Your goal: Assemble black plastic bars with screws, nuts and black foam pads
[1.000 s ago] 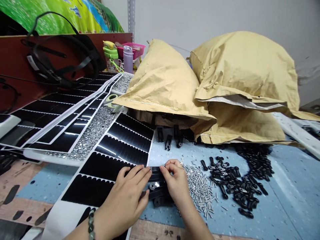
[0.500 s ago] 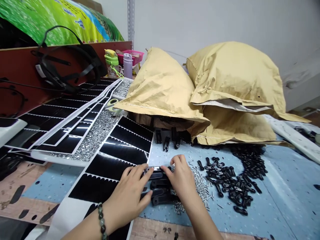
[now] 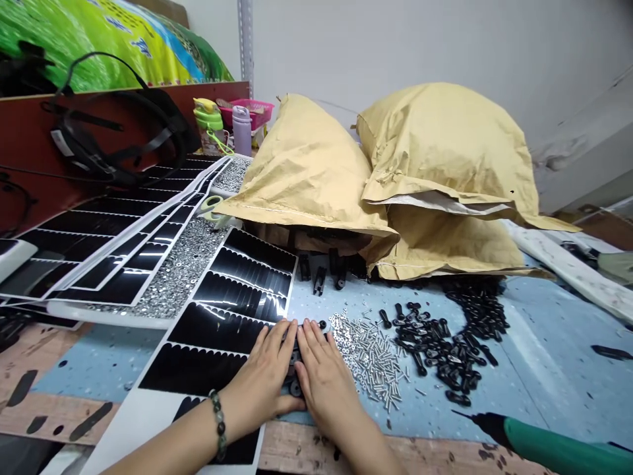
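Side by side, my left hand and my right hand lie over a small row of black plastic parts, mostly hidden beneath them. The fingers of both hands are stretched forward, flat on top of the parts. A beaded bracelet is on my left wrist. Right of my right hand is a pile of silver screws, with small black levers heaped beyond it. Under my left forearm runs a sheet of black stickers.
A green and black electric screwdriver points in from the lower right. Paper sacks stand at the back. On the left are a tray of metal nuts, scissors and a headset against the red board.
My right hand has moved left and turned from a pinching pose to lying flat next to my left hand, covering the black parts. The green screwdriver has come into view.
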A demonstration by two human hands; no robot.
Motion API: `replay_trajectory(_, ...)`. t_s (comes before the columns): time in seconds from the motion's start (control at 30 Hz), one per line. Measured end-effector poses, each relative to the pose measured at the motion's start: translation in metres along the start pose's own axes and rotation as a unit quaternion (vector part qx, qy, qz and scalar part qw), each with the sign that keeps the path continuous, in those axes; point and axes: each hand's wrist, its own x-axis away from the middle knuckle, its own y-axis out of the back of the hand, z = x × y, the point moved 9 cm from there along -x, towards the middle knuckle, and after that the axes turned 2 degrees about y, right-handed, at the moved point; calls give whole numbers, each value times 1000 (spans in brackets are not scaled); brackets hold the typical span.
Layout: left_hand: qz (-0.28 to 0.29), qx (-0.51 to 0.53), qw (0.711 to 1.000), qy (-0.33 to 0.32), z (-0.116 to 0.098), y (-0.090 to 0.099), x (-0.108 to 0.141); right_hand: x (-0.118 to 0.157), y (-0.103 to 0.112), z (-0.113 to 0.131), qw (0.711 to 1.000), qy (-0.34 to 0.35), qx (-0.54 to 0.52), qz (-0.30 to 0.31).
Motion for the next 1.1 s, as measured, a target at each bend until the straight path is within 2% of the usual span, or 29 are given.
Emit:
replay_trajectory(0.17, -18, -13, 1000, 6, -2, 10, 1, 4, 20, -1, 996, 22, -78, -33)
replay_trajectory(0.23, -15, 6, 1000, 23, -3, 17, 2, 16, 32, -5, 992, 23, -102, -74)
replay_trajectory(0.3, -7, 30, 999, 31, -6, 21, 3, 33, 40, -13, 986, -5, -102, -128)
replay_trajectory(0.37, 2, 38, 999, 25, -10, 22, 3, 48, 39, -14, 984, -20, -85, -152)
replay_trajectory(0.53, 5, 5, 1000, -7, -17, 20, 2, 55, 16, 0, 992, 1, -76, -96)
replay_trajectory(0.7, -6, 9, 1000, -4, -18, 22, 0, 54, 18, -8, 989, -49, -88, -103)
replay_trajectory(0.9, -41, 14, 999, -8, -19, 18, -2, 43, 16, 3, 992, -37, -115, -27)
replay_trajectory(1.1, -49, -10, 999, -6, -18, 15, -4, 36, 26, 10, 983, -38, -181, -15)
